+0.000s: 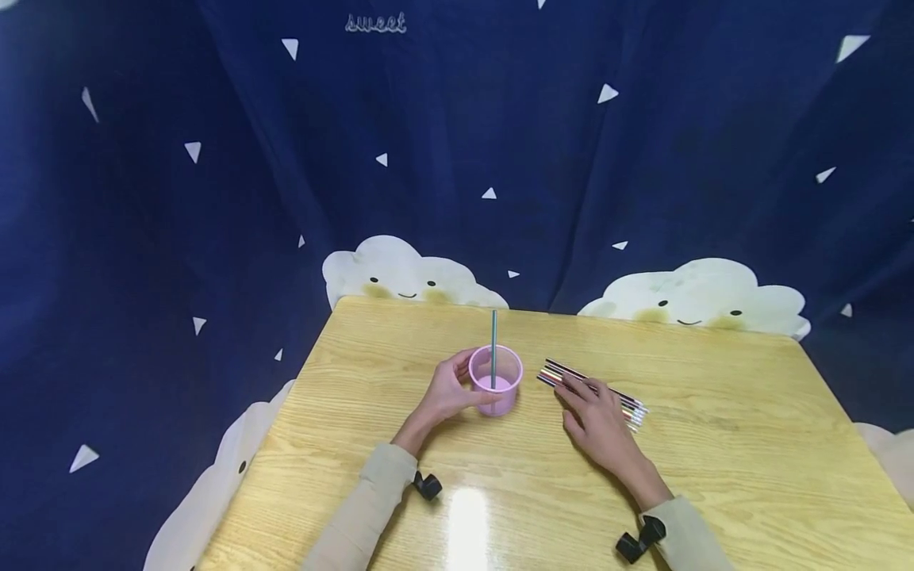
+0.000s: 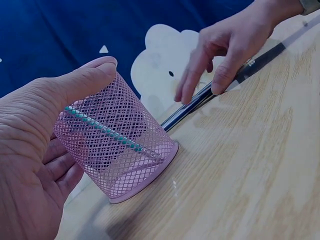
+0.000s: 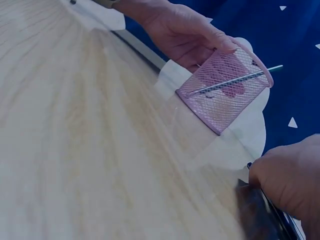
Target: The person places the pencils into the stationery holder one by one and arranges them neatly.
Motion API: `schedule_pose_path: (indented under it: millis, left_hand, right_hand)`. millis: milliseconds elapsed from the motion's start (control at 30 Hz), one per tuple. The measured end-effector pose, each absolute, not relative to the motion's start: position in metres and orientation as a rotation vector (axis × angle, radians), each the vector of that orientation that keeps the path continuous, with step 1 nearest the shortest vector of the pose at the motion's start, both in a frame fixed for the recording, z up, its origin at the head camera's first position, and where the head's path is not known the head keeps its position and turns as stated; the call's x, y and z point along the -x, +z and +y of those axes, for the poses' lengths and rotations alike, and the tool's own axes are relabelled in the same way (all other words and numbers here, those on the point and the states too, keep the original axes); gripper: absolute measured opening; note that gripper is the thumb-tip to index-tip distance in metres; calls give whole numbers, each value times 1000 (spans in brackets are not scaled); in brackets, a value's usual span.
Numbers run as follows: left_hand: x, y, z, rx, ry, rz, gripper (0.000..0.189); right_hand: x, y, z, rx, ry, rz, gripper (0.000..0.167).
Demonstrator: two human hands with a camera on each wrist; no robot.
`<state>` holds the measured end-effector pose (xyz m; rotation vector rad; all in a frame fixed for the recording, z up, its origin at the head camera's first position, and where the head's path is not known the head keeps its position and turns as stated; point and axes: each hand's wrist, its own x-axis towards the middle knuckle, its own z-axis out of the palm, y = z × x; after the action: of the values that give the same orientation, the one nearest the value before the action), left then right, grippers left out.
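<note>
Currently, the left hand [image 1: 448,392] grips the cup [image 1: 505,403], thumb across the near side, fingers round the far left side. Right hand [image 1: 598,420]: fingers spread and laid over the pencils [image 1: 553,374], thumb held out to the near side. Contact under the right fingertips is partly hidden.

Cup: pink, mesh-walled, upright on the table [image 1: 400,349], left of the pencils and apart from them. One green pencil [image 1: 494,329] stands inside it, leaning, its upper end well above the rim.

Pencils: a flat bundle side by side on the table, mostly dark with red and yellow among them; the near right ends look pale. Exact count cannot be made; the hand covers the middle.

Both forearms: pale sleeves [image 1: 378,485], a black device [image 1: 428,486] at each wrist.

Table: light wood grain, a bright reflection between the arms. Behind it: dark blue curtain [image 1: 443,119] with white triangles, smiling clouds [image 1: 703,297] along the table's far edge, and the word "sweet" [image 1: 376,22] high up.
</note>
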<state>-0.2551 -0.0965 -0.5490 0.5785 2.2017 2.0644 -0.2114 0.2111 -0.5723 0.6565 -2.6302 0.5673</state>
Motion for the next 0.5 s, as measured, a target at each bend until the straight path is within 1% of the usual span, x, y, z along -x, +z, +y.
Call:
schedule_pose_path:
  millis: [233, 500]
  left_hand:
    - [257, -551, -95, -589, 2080, 2183, 86]
    - [256, -551, -96, -572, 2059, 2223, 82]
  right_hand:
    - [209, -579, 214, -713, 377, -2610, 38]
    - [206, -578, 212, -752, 249, -2597, 39]
